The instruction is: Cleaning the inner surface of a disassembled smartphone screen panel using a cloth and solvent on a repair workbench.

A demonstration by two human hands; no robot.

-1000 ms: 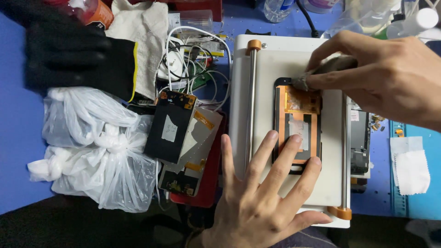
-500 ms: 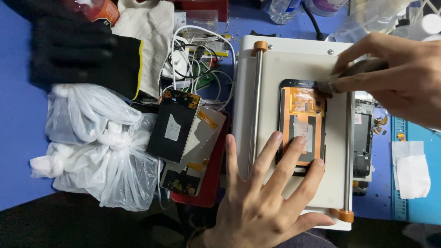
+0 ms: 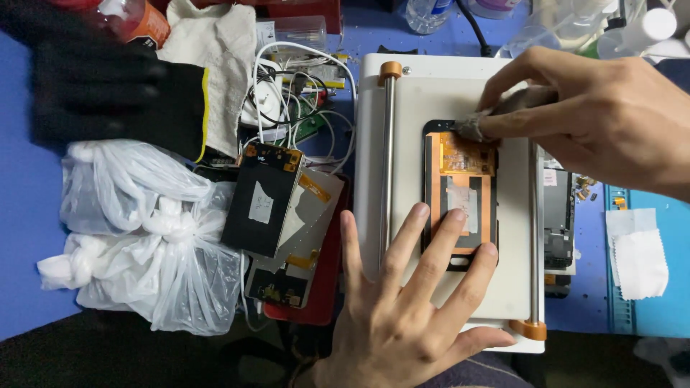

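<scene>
While your left hand [image 3: 420,316] lay flat with its fingers spread wide, two fingertips [image 3: 454,215] pressed down on the lower part of the phone screen panel [image 3: 460,194], which sat face down, orange backing up, near the middle of the white machine plate [image 3: 445,93]. Your right hand [image 3: 604,118] reached in from the upper right, fingers pressed together in a pinch around a small grey wad of cloth [image 3: 474,128], and that wad touched the top edge of the panel. A metal rod with orange end caps [image 3: 389,158] ran along the plate just left of the panel; a second one stood to its right. Off the plate to the left you had a loose stack of other screen panels [image 3: 277,223] lying on a red case, and beside them a knotted clear plastic bag [image 3: 144,237]. Above those lay a black glove [image 3: 108,90], a pale rag [image 3: 215,54] and a tangle of white wires [image 3: 295,100]. On the blue mat at the far right sat a folded white wipe [image 3: 640,262], well apart from both hands
</scene>
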